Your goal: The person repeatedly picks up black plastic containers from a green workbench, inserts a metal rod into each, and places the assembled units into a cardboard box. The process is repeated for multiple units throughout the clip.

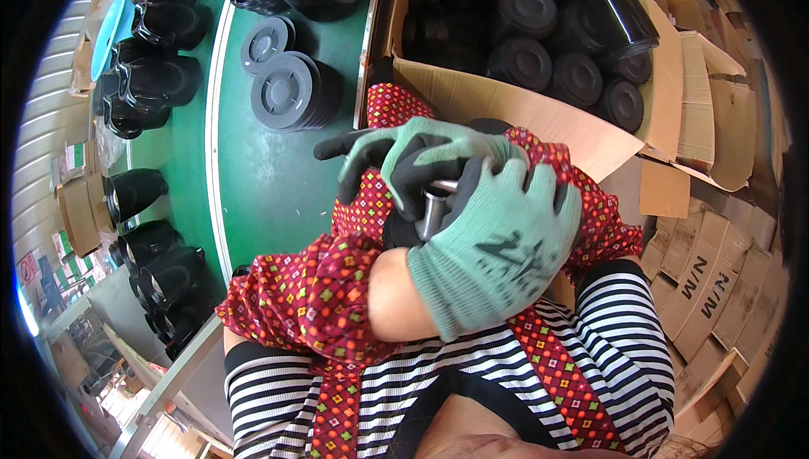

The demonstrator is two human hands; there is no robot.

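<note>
My left hand, in a green glove with dark fingertips, is closed over my lap, its thumb side against a small shiny metal cylinder. The rest of that piece is hidden under the glove. Just beyond it, my right hand, gloved alike, reaches across from the right. Its fingers are apart and loosely bent, one stretched to the left, others close to the cylinder. A dark thing shows under the hands; I cannot make out its kind.
Stacked dark grey round discs stand on the green table to my left. Glossy black vessels line its far side. An open carton ahead right holds many black round pieces and a glossy black vessel. Cartons are stacked at right.
</note>
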